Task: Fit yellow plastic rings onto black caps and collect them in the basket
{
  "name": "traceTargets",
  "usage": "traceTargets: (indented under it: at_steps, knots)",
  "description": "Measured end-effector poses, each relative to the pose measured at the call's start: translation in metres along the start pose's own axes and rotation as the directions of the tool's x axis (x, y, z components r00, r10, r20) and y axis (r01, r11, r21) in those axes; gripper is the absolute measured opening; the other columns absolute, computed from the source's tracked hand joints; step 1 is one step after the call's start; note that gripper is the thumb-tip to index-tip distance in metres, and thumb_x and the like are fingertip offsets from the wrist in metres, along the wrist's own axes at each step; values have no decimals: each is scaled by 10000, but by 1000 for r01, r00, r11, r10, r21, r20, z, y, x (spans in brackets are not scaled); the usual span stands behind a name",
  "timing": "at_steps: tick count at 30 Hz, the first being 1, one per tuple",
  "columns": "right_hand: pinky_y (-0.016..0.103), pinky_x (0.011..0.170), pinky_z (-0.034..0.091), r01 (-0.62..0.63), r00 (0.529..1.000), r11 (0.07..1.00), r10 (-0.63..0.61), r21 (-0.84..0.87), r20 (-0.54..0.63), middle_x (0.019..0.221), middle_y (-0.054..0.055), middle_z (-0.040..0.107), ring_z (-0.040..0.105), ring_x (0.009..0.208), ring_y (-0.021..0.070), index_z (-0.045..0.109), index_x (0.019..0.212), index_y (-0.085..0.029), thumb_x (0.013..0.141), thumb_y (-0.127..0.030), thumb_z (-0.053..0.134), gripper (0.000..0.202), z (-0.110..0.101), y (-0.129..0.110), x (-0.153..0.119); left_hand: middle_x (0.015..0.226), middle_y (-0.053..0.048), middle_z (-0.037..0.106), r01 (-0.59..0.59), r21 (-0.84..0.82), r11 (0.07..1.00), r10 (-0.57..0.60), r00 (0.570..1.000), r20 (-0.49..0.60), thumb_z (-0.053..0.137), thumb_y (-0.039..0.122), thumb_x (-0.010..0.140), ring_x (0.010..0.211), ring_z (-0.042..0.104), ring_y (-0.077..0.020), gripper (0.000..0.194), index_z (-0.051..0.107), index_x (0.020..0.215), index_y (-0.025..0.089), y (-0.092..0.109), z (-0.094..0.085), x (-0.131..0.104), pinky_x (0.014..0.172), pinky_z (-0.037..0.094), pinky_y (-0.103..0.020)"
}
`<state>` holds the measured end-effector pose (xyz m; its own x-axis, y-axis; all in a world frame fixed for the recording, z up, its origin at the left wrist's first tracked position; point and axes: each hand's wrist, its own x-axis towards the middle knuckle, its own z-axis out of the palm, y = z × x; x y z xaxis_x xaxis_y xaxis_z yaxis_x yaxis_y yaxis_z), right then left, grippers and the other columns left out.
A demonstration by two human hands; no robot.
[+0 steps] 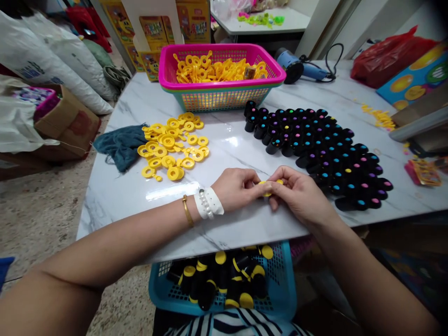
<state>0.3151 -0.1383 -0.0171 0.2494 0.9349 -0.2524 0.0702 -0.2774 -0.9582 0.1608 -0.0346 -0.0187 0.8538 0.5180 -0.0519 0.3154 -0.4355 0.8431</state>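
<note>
My left hand (pixel 238 189) and my right hand (pixel 297 193) meet above the table's front part. Between their pinched fingertips is a small yellow plastic piece (pixel 266 188), mostly covered by the fingers. Left of the hands lies a loose pile of yellow ring-shaped plastic pieces (pixel 168 145), some with a short knobbed stem. On the right stand rows of black cylinders (pixel 315 144) whose tops carry small coloured dots in blue, pink, purple and other colours.
A pink-rimmed basket (pixel 222 86) of yellow pieces stands at the back. Below the front edge, a blue basket (pixel 224 308) holds black cylinders with yellow caps. A dark cloth (pixel 122 145) lies left, a blue heat-gun-like tool (pixel 304 67) behind, and a red bag (pixel 388 58) at far right.
</note>
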Motion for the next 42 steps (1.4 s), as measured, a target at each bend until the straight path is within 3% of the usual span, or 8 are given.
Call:
traceTargets:
  at_steps: [4,7,14,20,28,31,36,42]
  knots:
    - [164,458,388,23,999,999,-24,-36,-22,463,-49,599,510,431,83,535,824,-199,850,-289,647,146,0,1,-2,555,27,542,53,-101,993,-53,999,2,525,473,892,530,457,-86,369,596,731,148,4,4,2,523,341,-209]
    - [169,444,374,50,998,998,-51,-27,-40,457,-70,557,475,418,76,534,835,-205,850,-329,657,176,3,6,-4,574,29,544,30,-46,998,-35,994,-105,516,447,904,536,472,-91,329,612,793,153,4,11,-4,538,359,-219]
    - [160,407,352,135,984,974,-110,183,-142,550,-51,579,469,428,60,615,937,-185,798,-350,722,240,3,17,-4,936,-59,591,-234,251,939,298,918,-261,670,328,806,766,565,-146,295,626,1031,142,-7,26,-11,699,480,-276]
    - [204,487,492,-65,997,915,39,399,73,656,33,663,609,530,108,663,860,-132,723,-371,765,294,-16,11,2,909,-33,595,-221,236,946,268,944,-192,680,287,787,737,564,-136,286,668,1045,164,-9,19,-5,686,488,-266]
    - [132,296,181,-159,930,985,173,-70,323,419,-129,460,333,289,42,494,941,-204,786,-388,718,329,-13,-16,19,805,-10,586,-198,181,963,214,974,-77,729,383,766,716,553,-138,240,727,925,203,-11,10,1,657,428,-252]
    - [128,284,206,-148,935,982,178,-120,305,387,-130,460,354,273,52,464,901,-210,782,-415,705,339,-10,-18,18,745,0,584,-179,208,962,193,980,-48,732,401,763,681,548,-136,245,734,903,200,-11,10,2,628,391,-241]
    - [201,380,472,-215,892,976,186,26,413,510,-49,630,610,411,139,429,915,-220,791,-487,670,380,-12,-8,17,689,13,585,-199,200,959,209,977,-29,696,446,792,634,526,-114,263,737,887,204,-9,9,0,601,358,-216]
    - [161,327,409,-179,928,984,172,-9,331,439,-88,566,516,314,99,425,861,-222,766,-462,691,371,-6,-10,18,682,13,597,-213,245,946,229,973,-38,692,429,785,620,517,-112,245,741,884,211,-10,8,2,594,335,-213]
